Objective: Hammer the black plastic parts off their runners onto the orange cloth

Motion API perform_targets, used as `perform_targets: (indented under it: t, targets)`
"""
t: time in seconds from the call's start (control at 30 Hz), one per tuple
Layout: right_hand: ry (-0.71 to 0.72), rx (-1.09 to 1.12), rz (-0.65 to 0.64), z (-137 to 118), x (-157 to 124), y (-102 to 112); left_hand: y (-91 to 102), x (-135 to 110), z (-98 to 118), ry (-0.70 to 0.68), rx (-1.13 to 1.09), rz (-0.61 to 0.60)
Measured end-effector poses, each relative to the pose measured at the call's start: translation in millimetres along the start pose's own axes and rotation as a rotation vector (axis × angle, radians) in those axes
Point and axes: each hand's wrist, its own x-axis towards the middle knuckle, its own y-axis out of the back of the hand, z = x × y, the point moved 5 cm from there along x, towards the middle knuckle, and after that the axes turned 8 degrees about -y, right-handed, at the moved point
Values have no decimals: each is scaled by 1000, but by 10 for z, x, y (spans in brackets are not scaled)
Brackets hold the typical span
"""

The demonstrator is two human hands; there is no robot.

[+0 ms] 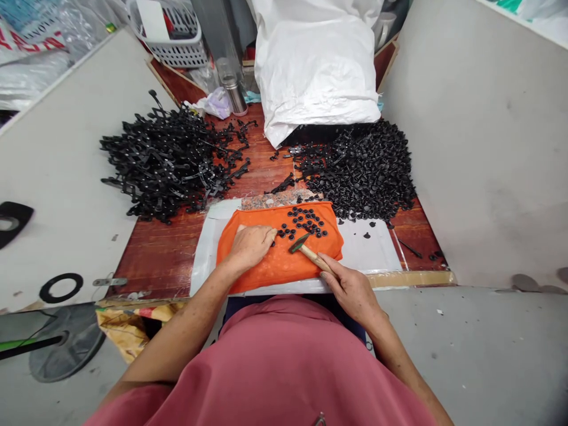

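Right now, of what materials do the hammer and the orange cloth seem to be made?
Hammer: matte handle, probably wood by its pale tan colour; dark, greenish head, perhaps painted metal. Orange cloth: matte fabric, judging by soft creases; fibre unclear.

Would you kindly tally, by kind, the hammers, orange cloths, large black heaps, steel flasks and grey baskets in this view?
Hammer: 1
Orange cloth: 1
Large black heaps: 2
Steel flask: 1
Grey basket: 1
Total: 6
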Motion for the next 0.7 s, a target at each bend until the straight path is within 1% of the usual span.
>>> perform_targets:
  t: [0.1,0.23,0.33,0.5,0.63,0.7]
  targets:
    - [-6,-17,-3,6,-1,-8,2,10,-7,31,-17,-7]
    - [2,-15,-7,4,-5,-4,1,17,28,22,-20,-33]
    - [5,-11,-2,-38,4,40,12,17,57,14,-36,-46]
    - [33,-92,98,-244,56,212,9,29,83,2,-35,-68]
    - [85,-155,211,-428,87,322,-13,37,78,11,4,-37]
    - [106,-140,232,-478,92,335,-18,33,65,16,26,-7]
